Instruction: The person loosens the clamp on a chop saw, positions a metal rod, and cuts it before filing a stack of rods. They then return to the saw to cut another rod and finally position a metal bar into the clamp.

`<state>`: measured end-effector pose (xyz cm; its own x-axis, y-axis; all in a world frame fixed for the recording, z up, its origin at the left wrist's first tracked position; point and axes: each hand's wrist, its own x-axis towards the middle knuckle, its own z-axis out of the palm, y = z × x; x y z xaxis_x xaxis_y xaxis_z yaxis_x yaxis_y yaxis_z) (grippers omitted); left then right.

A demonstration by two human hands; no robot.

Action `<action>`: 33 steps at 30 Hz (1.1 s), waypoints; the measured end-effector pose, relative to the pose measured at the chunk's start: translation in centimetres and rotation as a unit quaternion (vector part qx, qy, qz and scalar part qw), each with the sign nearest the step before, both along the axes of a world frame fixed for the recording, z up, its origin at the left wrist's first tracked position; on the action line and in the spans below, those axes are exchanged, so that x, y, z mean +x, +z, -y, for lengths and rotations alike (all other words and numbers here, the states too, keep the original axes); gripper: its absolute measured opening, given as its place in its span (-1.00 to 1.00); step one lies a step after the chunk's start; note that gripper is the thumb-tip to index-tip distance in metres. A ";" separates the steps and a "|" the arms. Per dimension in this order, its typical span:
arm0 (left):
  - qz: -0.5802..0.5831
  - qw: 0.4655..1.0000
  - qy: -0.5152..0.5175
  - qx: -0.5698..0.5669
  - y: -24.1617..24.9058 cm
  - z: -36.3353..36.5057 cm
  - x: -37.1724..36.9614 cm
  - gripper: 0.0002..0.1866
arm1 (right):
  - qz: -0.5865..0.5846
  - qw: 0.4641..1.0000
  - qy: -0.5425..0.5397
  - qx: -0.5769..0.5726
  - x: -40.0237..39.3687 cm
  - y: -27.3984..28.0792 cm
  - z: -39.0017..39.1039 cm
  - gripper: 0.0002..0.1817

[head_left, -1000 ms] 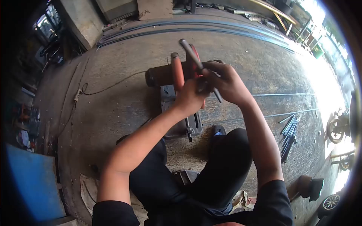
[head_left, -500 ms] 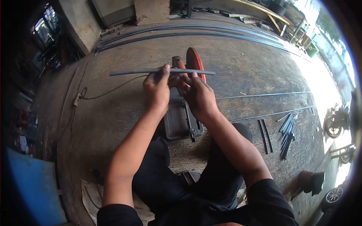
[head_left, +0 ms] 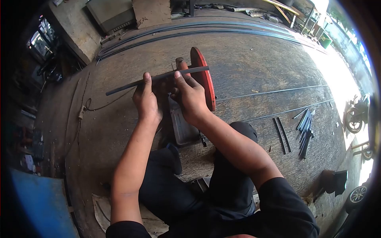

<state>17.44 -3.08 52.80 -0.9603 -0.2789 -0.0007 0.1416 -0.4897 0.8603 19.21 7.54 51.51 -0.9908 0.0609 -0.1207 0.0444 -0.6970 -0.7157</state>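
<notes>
A long dark metal rod point(head_left: 123, 86) lies nearly level across both my hands, tilted up to the right. My left hand point(head_left: 146, 102) grips it left of the middle, and my right hand point(head_left: 189, 96) holds it nearer the right end. Right behind the hands stands a chop saw with a red blade guard point(head_left: 203, 81) and a grey base point(head_left: 181, 127) on the concrete floor. The rod's right end reaches the red guard.
A pile of cut dark rods point(head_left: 305, 131) and two single rods point(head_left: 282, 135) lie on the floor at the right. Long steel bars point(head_left: 206, 27) run along the far floor. A power cable point(head_left: 85, 104) trails left. A blue sheet point(head_left: 39, 202) sits at the lower left.
The rod went from steeply tilted in front of the saw to nearly level, then shifted slightly left and down. Both hands slid with it toward the saw's left side.
</notes>
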 end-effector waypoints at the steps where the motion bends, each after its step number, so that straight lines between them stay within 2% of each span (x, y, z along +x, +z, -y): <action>1: 0.001 1.000 0.002 -0.006 0.1 0.6 -0.1 -0.67 | 0.001 1.000 0.009 0.001 0.3 0.4 0.4 -0.64; 4: -0.004 0.998 0.047 -0.031 1.2 2.8 0.9 -0.69 | -0.080 0.973 0.165 0.139 1.9 2.0 1.6 -0.75; 5: -0.010 0.996 0.078 -0.053 2.0 3.7 1.8 -0.70 | -0.078 0.968 0.192 0.141 2.6 3.0 2.2 -0.75; 6: -0.029 0.988 0.127 -0.087 2.4 4.8 2.7 -0.71 | -0.202 0.933 0.110 0.277 3.1 4.0 3.2 -0.77; 7: -0.018 0.983 0.164 -0.082 2.0 6.7 3.6 -0.71 | -0.328 0.859 0.027 0.392 3.2 4.5 4.6 -0.78; 8: -0.068 0.965 0.197 -0.161 1.6 8.9 4.8 -0.71 | -0.416 0.742 -0.115 0.513 2.3 4.5 6.6 -0.78; 9: -0.107 0.937 0.228 -0.243 1.0 11.3 6.4 -0.69 | -0.485 0.659 -0.140 0.557 1.9 5.1 8.4 -0.78; 10: -0.084 0.926 0.274 -0.244 0.8 13.5 8.3 -0.69 | -0.510 0.630 -0.102 0.577 1.9 5.4 10.8 -0.80; 12: -0.122 0.903 0.317 -0.264 1.0 17.8 12.3 -0.64 | -0.542 0.637 0.071 0.544 3.3 6.0 15.9 -0.83; 13: -0.099 0.889 0.358 -0.267 1.3 20.0 14.3 -0.64 | -0.554 0.627 0.147 0.528 4.5 6.6 18.4 -0.83; 14: -0.100 0.871 0.381 -0.292 1.6 22.2 16.5 -0.64 | -0.570 0.622 0.185 0.504 5.8 6.5 21.3 -0.83; 16: -0.080 0.844 0.427 -0.316 1.1 26.5 21.1 -0.64 | -0.585 0.570 0.260 0.515 8.5 6.2 26.7 -0.80; 19: 0.004 0.829 0.435 -0.352 -0.3 32.9 25.8 -0.71 | -0.636 0.555 0.304 0.442 12.3 5.4 33.9 -0.83; 20: 0.013 0.794 0.454 -0.404 -1.3 35.0 26.9 -0.67 | -0.638 0.547 0.324 0.435 12.9 4.3 36.5 -0.83; 21: 0.026 0.759 0.468 -0.452 -2.8 37.0 27.9 -0.61 | -0.609 0.536 0.388 0.438 13.2 2.7 39.3 -0.81; 22: 0.045 0.759 0.477 -0.442 -4.8 39.1 28.6 -0.61 | -0.576 0.522 0.449 0.441 13.5 0.8 42.2 -0.79; 23: 0.069 0.764 0.482 -0.423 -7.2 40.9 29.1 -0.61 | -0.575 0.513 0.463 0.438 13.9 -1.2 44.8 -0.79; 25: 0.128 0.780 0.485 -0.375 -13.5 44.3 30.3 -0.61 | -0.556 0.415 0.465 0.550 15.0 -7.0 49.7 -0.76; 26: 0.169 0.711 0.503 -0.461 -17.1 46.0 30.9 -0.67 | -0.550 0.408 0.479 0.549 15.6 -10.0 51.8 -0.76; 29: 0.188 0.705 0.526 -0.438 -26.7 47.7 32.0 -0.76 | -0.454 0.328 0.523 0.642 17.5 -19.5 56.4 -0.70; 30: 0.247 0.736 0.491 -0.396 -29.1 47.7 32.5 -0.78 | -0.422 0.305 0.532 0.668 18.0 -22.7 57.3 -0.68; 31: 0.302 0.762 0.452 -0.352 -31.4 47.6 33.0 -0.77 | -0.393 0.302 0.529 0.690 18.8 -25.6 57.4 -0.67; 33: 0.306 0.758 0.452 -0.356 -36.5 46.9 34.2 -0.75 | -0.362 0.292 0.527 0.711 20.3 -29.7 56.9 -0.65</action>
